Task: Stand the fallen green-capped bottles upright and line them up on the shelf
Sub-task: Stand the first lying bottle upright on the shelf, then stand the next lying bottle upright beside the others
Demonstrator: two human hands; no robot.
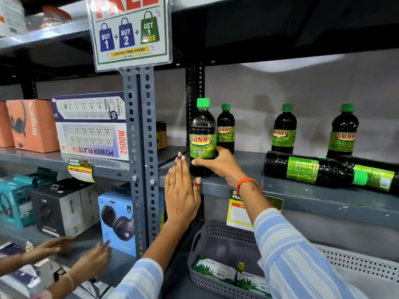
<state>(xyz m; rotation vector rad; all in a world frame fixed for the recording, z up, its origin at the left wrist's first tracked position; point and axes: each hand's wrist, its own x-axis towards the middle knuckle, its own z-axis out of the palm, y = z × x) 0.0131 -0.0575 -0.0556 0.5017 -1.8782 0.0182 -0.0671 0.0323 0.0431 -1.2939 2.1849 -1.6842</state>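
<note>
A dark green-capped bottle [202, 130] with a "SUNNY" label stands upright at the left front of the grey shelf [302, 197]. My right hand [218, 164] is wrapped around its lower half. My left hand [181, 190] is flat and open with its fingers up, right beside the bottle, in front of the shelf edge. Three more bottles stand upright at the back: one just behind [225, 130], one mid-shelf [284, 130], one at the right [343, 132]. A fallen bottle [308, 169] lies on its side at the right front, with another fallen bottle [382, 178] overlapping it at the frame edge.
A perforated steel upright [141, 147] with a "Buy 1 + Buy 2 Get 1 Free" sign [129, 31] stands left of the bottles. Power-strip boxes [92, 126] fill the left shelf. A grey basket [224, 255] sits below. Another person's hands [86, 257] work at lower left.
</note>
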